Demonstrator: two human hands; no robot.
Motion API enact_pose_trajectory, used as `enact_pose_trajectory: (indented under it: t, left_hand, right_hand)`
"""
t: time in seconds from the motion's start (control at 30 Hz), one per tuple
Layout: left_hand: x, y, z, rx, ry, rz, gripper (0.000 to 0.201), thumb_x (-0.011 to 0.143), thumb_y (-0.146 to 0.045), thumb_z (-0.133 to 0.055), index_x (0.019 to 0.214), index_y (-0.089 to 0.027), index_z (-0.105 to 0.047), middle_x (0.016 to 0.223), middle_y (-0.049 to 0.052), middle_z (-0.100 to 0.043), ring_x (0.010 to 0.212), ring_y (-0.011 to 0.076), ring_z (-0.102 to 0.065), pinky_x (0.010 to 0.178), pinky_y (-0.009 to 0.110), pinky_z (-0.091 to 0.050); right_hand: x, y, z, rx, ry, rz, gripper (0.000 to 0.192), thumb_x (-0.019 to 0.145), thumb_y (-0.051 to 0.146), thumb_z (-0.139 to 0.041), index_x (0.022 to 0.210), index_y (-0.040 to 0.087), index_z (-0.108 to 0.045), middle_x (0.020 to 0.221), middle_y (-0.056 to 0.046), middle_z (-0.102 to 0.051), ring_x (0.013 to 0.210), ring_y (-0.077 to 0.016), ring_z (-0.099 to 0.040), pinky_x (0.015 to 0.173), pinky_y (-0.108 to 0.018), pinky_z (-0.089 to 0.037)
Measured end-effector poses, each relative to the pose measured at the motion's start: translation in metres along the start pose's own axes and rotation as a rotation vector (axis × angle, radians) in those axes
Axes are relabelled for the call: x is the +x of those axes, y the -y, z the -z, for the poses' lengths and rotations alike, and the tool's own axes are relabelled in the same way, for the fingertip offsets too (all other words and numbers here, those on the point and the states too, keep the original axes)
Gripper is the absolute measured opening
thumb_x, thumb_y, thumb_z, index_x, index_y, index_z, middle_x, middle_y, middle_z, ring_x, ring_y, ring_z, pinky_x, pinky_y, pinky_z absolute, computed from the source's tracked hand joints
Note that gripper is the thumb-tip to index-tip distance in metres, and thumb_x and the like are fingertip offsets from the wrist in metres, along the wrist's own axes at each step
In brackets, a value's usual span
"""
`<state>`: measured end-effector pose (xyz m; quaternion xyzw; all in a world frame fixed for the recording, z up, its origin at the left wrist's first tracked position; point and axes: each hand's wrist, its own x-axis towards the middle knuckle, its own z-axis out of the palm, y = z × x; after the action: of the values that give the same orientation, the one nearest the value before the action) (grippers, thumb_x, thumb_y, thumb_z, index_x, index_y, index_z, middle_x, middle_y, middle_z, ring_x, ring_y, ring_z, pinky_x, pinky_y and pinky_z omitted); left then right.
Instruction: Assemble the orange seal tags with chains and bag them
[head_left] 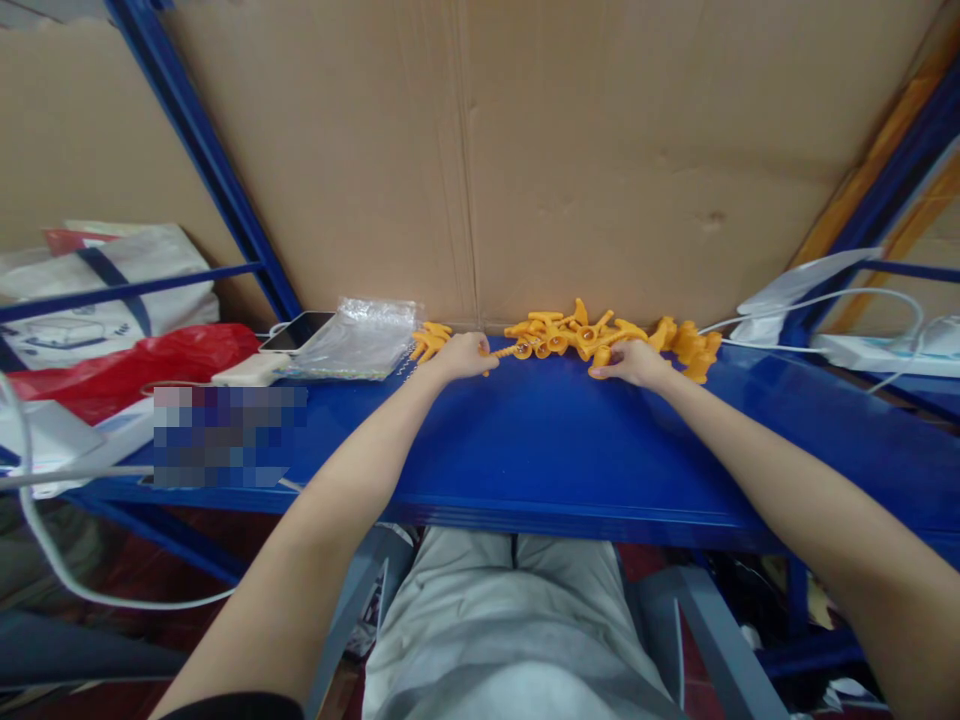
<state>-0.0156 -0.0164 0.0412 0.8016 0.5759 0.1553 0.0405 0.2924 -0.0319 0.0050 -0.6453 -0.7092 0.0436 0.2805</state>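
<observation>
Orange plastic pieces (559, 335) lie in a row at the back of the blue shelf top (525, 440), against the cardboard. Some have round openings. My left hand (461, 357) is closed in a pinch on a thin, twisted orange rod (508, 351) that points right toward the row. My right hand (637, 363), at the row's right part, has its fingers closed on an orange piece (601, 366); its full shape is partly hidden. More orange pieces (430, 341) lie left of my left hand, beside thin spiral strands (410, 362). A further orange cluster (696, 350) sits beyond my right hand.
Left of the pieces are a clear plastic bag (367, 335) and a phone-like device (298, 333). A red bag (150, 365) and a white bag (150, 285) lie farther left. Blue posts (202, 150) frame the shelf. White cables (847, 293) run at the right.
</observation>
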Motion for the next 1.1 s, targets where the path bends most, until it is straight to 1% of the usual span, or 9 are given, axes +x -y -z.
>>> enact_pose_trajectory:
  t: [0.1, 0.13, 0.3, 0.37, 0.47, 0.6, 0.8, 0.97, 1.1]
  left_hand:
    - [-0.001, -0.003, -0.001, -0.029, -0.09, -0.037, 0.033, 0.079, -0.029, -0.06, 0.107, -0.016, -0.068, 0.089, 0.007, -0.075, 0.087, 0.0232, -0.069, 0.081, 0.031, -0.052]
    - [-0.002, -0.004, -0.002, -0.018, -0.112, -0.052, 0.034, 0.079, -0.029, -0.06, 0.11, -0.016, -0.067, 0.09, 0.007, -0.075, 0.087, 0.0234, -0.069, 0.081, 0.032, -0.052]
    - [-0.006, -0.011, -0.004, 0.072, -0.203, -0.116, 0.035, 0.08, -0.031, -0.061, 0.111, -0.016, -0.065, 0.1, 0.01, -0.074, 0.095, 0.0275, -0.069, 0.082, 0.033, -0.051]
    - [-0.007, -0.014, -0.005, 0.072, -0.209, -0.149, 0.035, 0.079, -0.03, -0.062, 0.111, -0.016, -0.065, 0.103, 0.01, -0.073, 0.098, 0.0281, -0.069, 0.083, 0.033, -0.051]
    - [-0.008, -0.017, -0.006, 0.074, -0.208, -0.189, 0.033, 0.079, -0.029, -0.063, 0.109, -0.016, -0.066, 0.103, 0.011, -0.073, 0.098, 0.0278, -0.069, 0.082, 0.033, -0.051]
    - [-0.008, -0.017, -0.008, 0.085, -0.212, -0.205, 0.031, 0.079, -0.029, -0.063, 0.108, -0.017, -0.066, 0.1, 0.009, -0.074, 0.095, 0.0268, -0.069, 0.081, 0.033, -0.052]
    - [-0.009, -0.018, -0.01, 0.095, -0.211, -0.195, 0.033, 0.079, -0.028, -0.064, 0.11, -0.017, -0.066, 0.102, 0.01, -0.074, 0.098, 0.0286, -0.069, 0.08, 0.034, -0.052]
    - [-0.006, -0.017, -0.016, 0.064, -0.192, -0.28, 0.037, 0.078, -0.025, -0.064, 0.114, -0.017, -0.063, 0.1, 0.009, -0.074, 0.09, 0.0249, -0.07, 0.077, 0.031, -0.051]
    - [-0.004, -0.014, -0.02, 0.016, -0.192, -0.322, 0.041, 0.076, -0.024, -0.066, 0.116, -0.017, -0.061, 0.102, 0.009, -0.072, 0.088, 0.0231, -0.069, 0.076, 0.03, -0.051]
  right_hand:
    - [-0.005, 0.011, -0.004, -0.024, 0.101, -0.021, 0.02, 0.077, 0.037, -0.073, 0.076, 0.018, -0.068, 0.077, -0.003, -0.072, 0.076, -0.022, -0.068, 0.071, -0.03, -0.051]
    - [-0.006, 0.014, -0.006, -0.053, 0.1, -0.009, 0.02, 0.079, 0.038, -0.071, 0.079, 0.018, -0.068, 0.082, -0.004, -0.073, 0.079, -0.0227, -0.069, 0.072, -0.031, -0.051]
    - [-0.01, 0.028, -0.011, -0.244, 0.006, 0.049, 0.019, 0.082, 0.029, -0.066, 0.097, 0.017, -0.068, 0.098, -0.01, -0.075, 0.092, -0.0264, -0.07, 0.079, -0.033, -0.052]
    - [-0.011, 0.032, -0.012, -0.27, -0.05, 0.102, 0.025, 0.083, 0.026, -0.064, 0.105, 0.017, -0.067, 0.105, -0.012, -0.074, 0.097, -0.0284, -0.07, 0.083, -0.036, -0.052]
    - [-0.014, 0.036, -0.013, -0.273, -0.132, 0.212, 0.03, 0.084, 0.026, -0.062, 0.112, 0.016, -0.067, 0.114, -0.015, -0.072, 0.106, -0.0317, -0.067, 0.088, -0.042, -0.052]
    - [-0.014, 0.035, -0.015, -0.278, -0.185, 0.3, 0.032, 0.086, 0.027, -0.06, 0.114, 0.014, -0.068, 0.114, -0.016, -0.072, 0.106, -0.0331, -0.067, 0.086, -0.045, -0.052]
    - [-0.015, 0.032, -0.015, -0.271, -0.226, 0.411, 0.031, 0.089, 0.028, -0.058, 0.115, 0.018, -0.07, 0.116, -0.015, -0.071, 0.108, -0.0333, -0.065, 0.084, -0.046, -0.051]
    - [-0.017, 0.036, -0.016, -0.226, -0.236, 0.518, 0.035, 0.092, 0.029, -0.054, 0.123, 0.018, -0.067, 0.121, -0.016, -0.066, 0.109, -0.033, -0.063, 0.09, -0.05, -0.05]
    - [-0.016, 0.035, -0.017, -0.169, -0.246, 0.578, 0.036, 0.094, 0.029, -0.051, 0.125, 0.018, -0.066, 0.12, -0.017, -0.063, 0.108, -0.033, -0.063, 0.09, -0.051, -0.052]
